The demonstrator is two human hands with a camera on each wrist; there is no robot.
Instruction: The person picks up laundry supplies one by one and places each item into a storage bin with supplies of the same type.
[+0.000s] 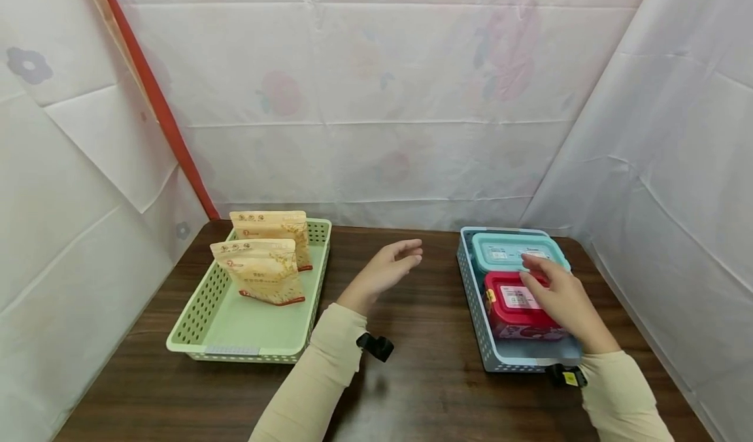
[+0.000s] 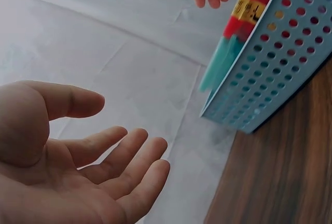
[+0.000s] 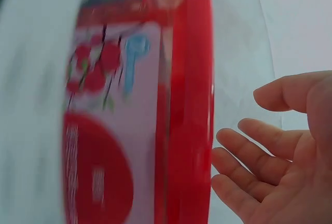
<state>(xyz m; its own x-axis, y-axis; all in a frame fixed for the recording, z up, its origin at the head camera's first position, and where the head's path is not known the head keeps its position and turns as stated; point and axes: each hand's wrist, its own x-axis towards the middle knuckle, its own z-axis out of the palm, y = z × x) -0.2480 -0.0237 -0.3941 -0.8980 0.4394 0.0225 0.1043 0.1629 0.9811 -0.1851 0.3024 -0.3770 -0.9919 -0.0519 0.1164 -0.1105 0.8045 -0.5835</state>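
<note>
My right hand (image 1: 561, 295) hovers at the lid of a red lidded box (image 1: 514, 305), its fingers loosely bent; in the right wrist view they hold nothing, and I cannot tell whether the fingertips touch the lid. That box and a teal lidded box (image 1: 491, 249) behind it sit in a blue perforated basket (image 1: 485, 337). Over the middle of the table my left hand (image 1: 385, 272) is in the air, fingers relaxed, nothing in it. The left wrist view also shows its bare palm, with the side of the blue basket beyond.
At the left stands a green perforated basket (image 1: 247, 331) with two upright tan food pouches, the front one (image 1: 261, 272) before the back one (image 1: 302, 233). Both baskets are on a dark wooden table (image 1: 412, 376). White patterned sheets (image 1: 376, 102) enclose the back and sides.
</note>
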